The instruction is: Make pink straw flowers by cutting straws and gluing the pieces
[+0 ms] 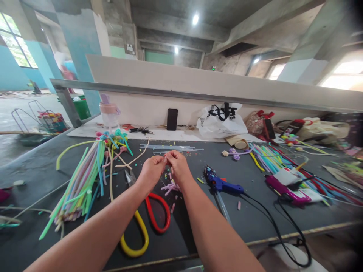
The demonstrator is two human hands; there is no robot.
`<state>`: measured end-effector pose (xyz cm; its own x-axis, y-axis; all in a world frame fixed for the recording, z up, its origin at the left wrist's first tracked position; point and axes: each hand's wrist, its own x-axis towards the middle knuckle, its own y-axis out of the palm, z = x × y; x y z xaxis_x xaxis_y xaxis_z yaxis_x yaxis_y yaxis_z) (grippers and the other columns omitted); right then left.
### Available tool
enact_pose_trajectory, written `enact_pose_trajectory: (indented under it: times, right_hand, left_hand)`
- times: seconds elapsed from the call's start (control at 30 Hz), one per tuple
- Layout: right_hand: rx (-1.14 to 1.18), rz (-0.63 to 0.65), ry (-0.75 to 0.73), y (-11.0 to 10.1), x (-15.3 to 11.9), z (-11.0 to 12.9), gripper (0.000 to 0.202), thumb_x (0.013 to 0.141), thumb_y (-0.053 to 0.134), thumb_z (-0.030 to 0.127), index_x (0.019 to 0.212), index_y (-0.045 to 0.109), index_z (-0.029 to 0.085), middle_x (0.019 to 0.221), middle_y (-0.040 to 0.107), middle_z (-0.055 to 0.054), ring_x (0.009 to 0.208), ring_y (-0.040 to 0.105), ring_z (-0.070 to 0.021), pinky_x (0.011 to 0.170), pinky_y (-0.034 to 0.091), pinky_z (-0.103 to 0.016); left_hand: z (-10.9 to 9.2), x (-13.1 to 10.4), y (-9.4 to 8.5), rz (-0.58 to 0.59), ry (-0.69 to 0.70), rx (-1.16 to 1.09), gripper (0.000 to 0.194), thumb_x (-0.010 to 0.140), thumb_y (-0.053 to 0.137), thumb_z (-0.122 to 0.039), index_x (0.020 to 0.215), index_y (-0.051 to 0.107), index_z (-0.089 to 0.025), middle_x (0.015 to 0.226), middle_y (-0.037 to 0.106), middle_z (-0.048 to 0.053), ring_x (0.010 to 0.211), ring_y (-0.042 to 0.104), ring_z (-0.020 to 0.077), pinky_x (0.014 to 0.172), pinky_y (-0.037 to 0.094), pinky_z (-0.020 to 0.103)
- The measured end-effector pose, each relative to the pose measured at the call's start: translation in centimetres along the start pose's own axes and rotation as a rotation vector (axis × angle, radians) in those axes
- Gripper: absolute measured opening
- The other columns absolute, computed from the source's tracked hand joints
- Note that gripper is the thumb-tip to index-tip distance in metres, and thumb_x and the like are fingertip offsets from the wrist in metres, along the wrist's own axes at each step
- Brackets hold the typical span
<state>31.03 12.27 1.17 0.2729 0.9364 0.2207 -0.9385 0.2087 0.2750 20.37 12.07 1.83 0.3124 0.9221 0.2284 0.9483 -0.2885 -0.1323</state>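
My left hand (pixel 151 172) and my right hand (pixel 178 166) meet fingertip to fingertip above the dark table. Both are closed in a pinch; whatever lies between the fingers is too small or hidden to name. Beneath them are short cut purple pieces (pixel 171 187), partly covered by my right wrist. Large scissors (pixel 159 223) with one red and one yellow handle lie under my left forearm, which hides part of them. Beyond my fingers rest several clear glue sticks (pixel 170 147). To the right lies a blue hot glue gun (pixel 228 186) with its cord attached.
On the left lies a bundle of coloured fuzzy stems (pixel 81 189), with a bottle (pixel 109 115) behind it. A phone (pixel 172 119) leans against the back board beside a white bag (pixel 221 121). More stems (pixel 266 158) and a purple device (pixel 287 190) lie right.
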Motion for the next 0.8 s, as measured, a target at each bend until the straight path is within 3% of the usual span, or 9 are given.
enact_pose_trajectory:
  times: [0.23,0.33,0.47,0.57,0.7,0.8]
  right_hand:
    - [0.126,0.118,0.094,-0.7,0.2,1.5,0.023,0.059,0.069,0.038,0.064,0.061,0.016,0.061,0.057,0.002,0.057,0.051,-0.0102,0.058,0.042,-0.024]
    - [0.146,0.149,0.12,-0.9,0.2,1.8,0.028,0.063,0.067,0.043,0.068,0.064,0.016,0.062,0.059,0.001,0.057,0.052,-0.0105,0.055,0.04,-0.023]
    - [0.142,0.183,0.128,-0.8,0.0,1.7,0.023,0.057,0.074,0.034,0.066,0.065,0.015,0.064,0.061,0.0,0.059,0.053,-0.0104,0.053,0.038,-0.022]
    - [0.15,0.154,0.1,-0.9,0.1,1.5,0.021,0.054,0.077,0.03,0.064,0.065,0.016,0.061,0.059,0.002,0.057,0.051,-0.0098,0.056,0.04,-0.023]
    - [0.171,0.051,0.026,-1.3,0.8,1.2,0.022,0.057,0.073,0.035,0.063,0.062,0.017,0.052,0.049,0.006,0.046,0.037,-0.006,0.048,0.033,-0.022]
    - [0.17,-0.013,-0.008,-1.6,1.2,1.0,0.025,0.057,0.072,0.038,0.061,0.059,0.017,0.051,0.046,0.006,0.045,0.035,-0.0064,0.046,0.029,-0.023]
  left_hand:
    - [-0.8,0.3,-1.2,0.192,-0.1,-0.113,0.031,0.076,0.049,-0.044,0.063,0.05,-0.016,0.054,0.046,-0.003,0.041,0.03,0.0048,0.04,0.02,0.018]
    - [-0.8,0.3,-1.4,0.209,-0.129,-0.157,0.027,0.075,0.051,-0.041,0.066,0.05,-0.016,0.057,0.048,-0.003,0.042,0.033,0.0044,0.04,0.022,0.016]
    - [-0.7,0.4,-1.5,0.204,-0.132,-0.18,0.028,0.075,0.053,-0.041,0.066,0.05,-0.015,0.058,0.05,-0.002,0.043,0.036,0.0041,0.04,0.025,0.015]
    - [-0.7,0.3,-1.5,0.227,-0.134,-0.187,0.031,0.075,0.053,-0.044,0.067,0.051,-0.015,0.058,0.051,-0.002,0.043,0.037,0.004,0.039,0.025,0.015]
    - [-0.7,0.1,-1.4,0.253,-0.196,-0.199,0.031,0.073,0.054,-0.046,0.075,0.055,-0.015,0.056,0.051,-0.004,0.039,0.036,0.0031,0.035,0.021,0.014]
    - [-0.6,0.0,-1.3,0.302,-0.234,-0.192,0.03,0.073,0.055,-0.045,0.08,0.057,-0.016,0.054,0.049,-0.005,0.037,0.035,0.0031,0.033,0.019,0.014]
